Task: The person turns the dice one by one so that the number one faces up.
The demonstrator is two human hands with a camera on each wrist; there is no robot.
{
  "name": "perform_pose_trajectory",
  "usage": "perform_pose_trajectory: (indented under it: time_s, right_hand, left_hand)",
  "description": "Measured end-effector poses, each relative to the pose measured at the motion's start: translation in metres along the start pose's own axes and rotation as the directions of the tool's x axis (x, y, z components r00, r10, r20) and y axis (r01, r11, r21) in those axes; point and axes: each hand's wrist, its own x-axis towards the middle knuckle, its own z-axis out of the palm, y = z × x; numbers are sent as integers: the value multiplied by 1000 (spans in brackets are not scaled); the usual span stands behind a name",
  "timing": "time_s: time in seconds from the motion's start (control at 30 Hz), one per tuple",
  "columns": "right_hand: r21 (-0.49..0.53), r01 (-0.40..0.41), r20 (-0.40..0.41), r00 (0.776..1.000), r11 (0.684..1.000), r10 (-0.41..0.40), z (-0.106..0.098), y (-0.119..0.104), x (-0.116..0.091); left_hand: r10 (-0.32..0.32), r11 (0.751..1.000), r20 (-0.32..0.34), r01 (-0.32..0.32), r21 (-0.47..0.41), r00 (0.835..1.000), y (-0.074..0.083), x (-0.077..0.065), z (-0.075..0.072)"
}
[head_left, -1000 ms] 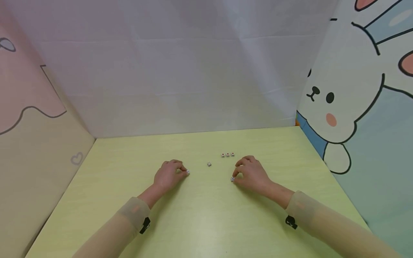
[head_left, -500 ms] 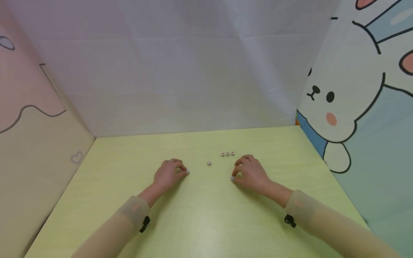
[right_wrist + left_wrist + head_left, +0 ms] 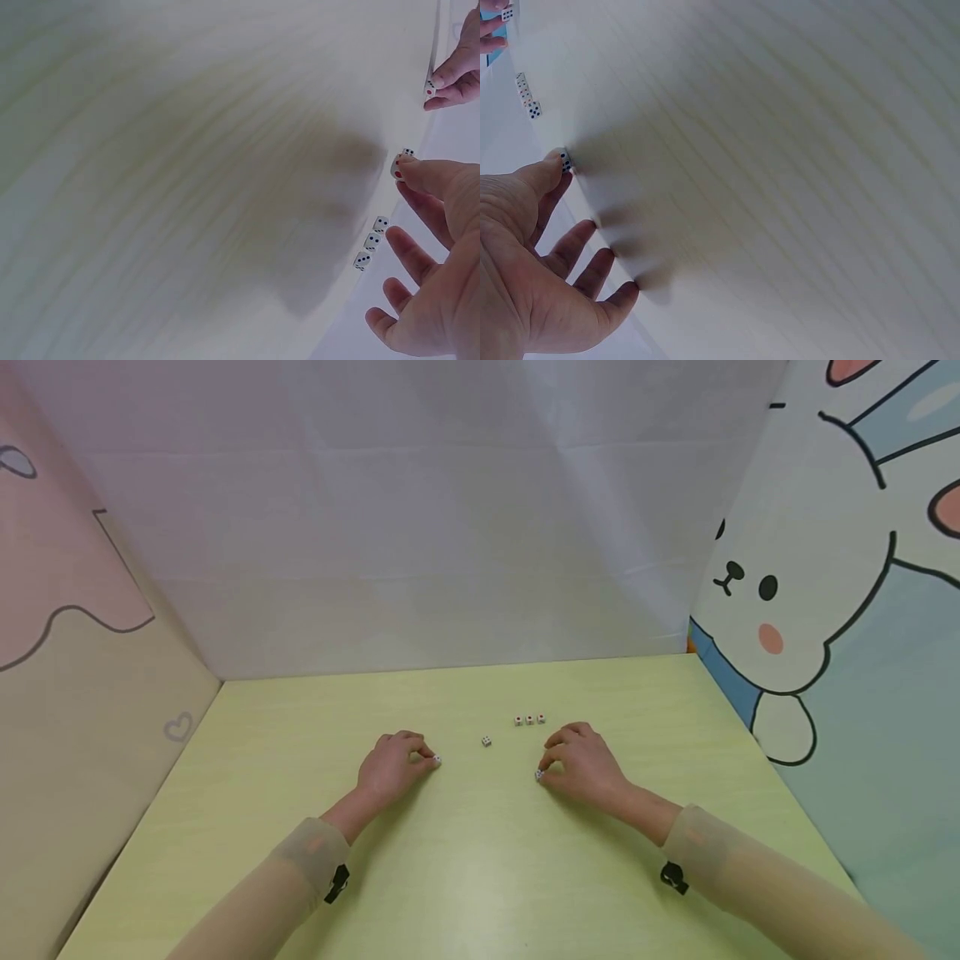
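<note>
White and spotted, a die [image 3: 437,761] is pinched by the left hand [image 3: 390,768], lower middle of the frame; the right hand [image 3: 588,768] pinches a second die [image 3: 538,776]. Between them lies a loose die [image 3: 486,742]; three dice [image 3: 529,720] line up farther back on the desk [image 3: 480,877].

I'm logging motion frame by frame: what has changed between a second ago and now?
Very little: the right hand and its pinched die seem to have edged slightly left. Nothing was taken up or let go. The left hand still pinches its own die; the lone die and the row of three dice stayed put.
</note>
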Motion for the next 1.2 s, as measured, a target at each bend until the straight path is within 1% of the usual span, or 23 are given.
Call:
perform_pose_trajectory:
  time_s: [0.07, 0.17, 0.27, 0.33, 0.4, 0.5, 0.6, 0.63, 0.73, 0.77, 0.83, 0.87, 0.97, 1.03, 1.07, 1.1, 1.13, 1.2]
  right_hand:
    - [47, -24, -6, 1000, 999, 24, -1, 1, -1]
    - [160, -62, -12, 998, 985, 65, -2, 2, -1]
    - [304, -103, -8, 994, 947, 110, -5, 3, 0]
    - [394, -128, 0, 990, 910, 140, -6, 4, 0]
    - [474, -147, 7, 987, 868, 163, -6, 5, 1]
    - [589, -167, 24, 982, 790, 190, -6, 6, 1]
    - [687, -215, 66, 970, 694, 235, -7, 5, -1]
    - [716, -240, 88, 962, 655, 257, -7, 4, -2]
    - [770, -309, 144, 936, 558, 321, -8, 2, -4]
    - [781, -328, 162, 928, 532, 335, -12, -2, -5]
    - [799, -350, 185, 917, 490, 354, -13, -3, -6]
    - [805, -351, 188, 916, 478, 355, -14, -4, -6]
    - [817, -345, 185, 916, 462, 356, -11, -3, -8]
    - [826, -326, 167, 921, 460, 352, -4, 1, -8]
    - [823, -315, 155, 925, 472, 347, -1, 2, -8]
    - [814, -304, 138, 929, 495, 344, 1, 2, -8]
    - [798, -291, 118, 934, 527, 337, 3, 3, -8]
    - [747, -268, 74, 943, 608, 324, 7, 4, -8]
  left_hand:
    - [4, 1000, -3, -4, 1, 1000, 0, 0, 0]
    - [4, 1000, -10, -4, -3, 1000, 0, -1, 1]
    - [1, 1000, -9, -1, 1, 1000, 1, -1, 0]
    - [-4, 1000, -5, 4, 4, 1000, 1, -1, 0]
    - [-4, 1000, -4, 4, 8, 1000, 1, -2, 0]
    - [-3, 1000, -5, 3, 9, 1000, 1, -2, -1]
    - [0, 1000, -7, 0, 11, 1000, 1, -2, -1]
    - [1, 1000, -8, -1, 11, 1000, 1, -2, -1]
    - [3, 1000, -7, -3, 10, 1000, 1, -1, -1]
    - [5, 1000, -7, -5, 9, 1000, 1, -1, -1]
    - [1, 1000, -4, 0, 6, 1000, 1, 0, 0]
    - [1, 1000, -5, -1, 7, 1000, 1, 0, 0]
    - [1, 1000, -6, -1, 5, 1000, 1, 0, 0]
    - [1, 1000, -7, -1, 4, 1000, 0, 0, 0]
    - [0, 1000, -7, 0, 2, 1000, 1, 0, 0]
    - [-1, 1000, -7, 1, 1, 1000, 1, 0, 0]
    - [-1, 1000, -7, 1, 0, 1000, 1, 0, 0]
    - [0, 1000, -9, 0, 1, 1000, 1, -1, -1]
